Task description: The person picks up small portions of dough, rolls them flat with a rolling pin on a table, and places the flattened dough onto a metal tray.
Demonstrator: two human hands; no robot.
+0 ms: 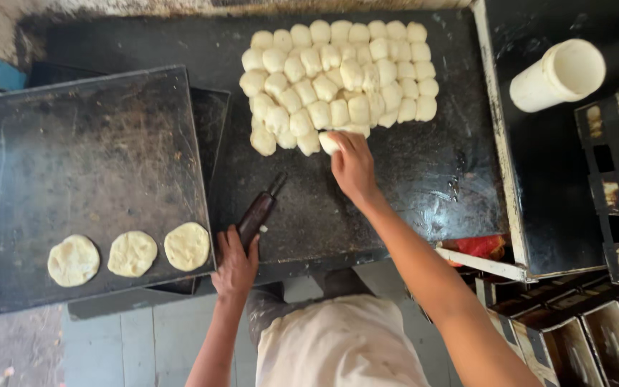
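Dough balls (338,75) are lying packed together in a pale cluster at the far middle of the dark tabletop (410,179), and the right hand is reaching into their near edge.

Starting at the left, a large dark tray (87,143) is sitting over a second tray (213,122) that is peeking out beneath it. Three flattened rounds (132,253) are lying in a row along the near edge of the top tray, close to one another but not touching.

Just right of the tray, the left hand (236,266) is resting at the near edge of the tabletop, its grip closing around the near end of a dark rolling pin (259,210). The pin is lying slanted, its narrow handle pointing away toward the cluster.

Further right, the right hand (352,166) is stretching out, its fingers curling over one ball (328,142) at the near edge of the cluster; the ball is showing under the fingertips, though whether it is lifting off the tabletop I cannot tell.

At the far right, a white cylinder (559,74) is lying tilted on a second dark surface (546,208), with empty loaf tins (589,344) standing below it at the near corner.
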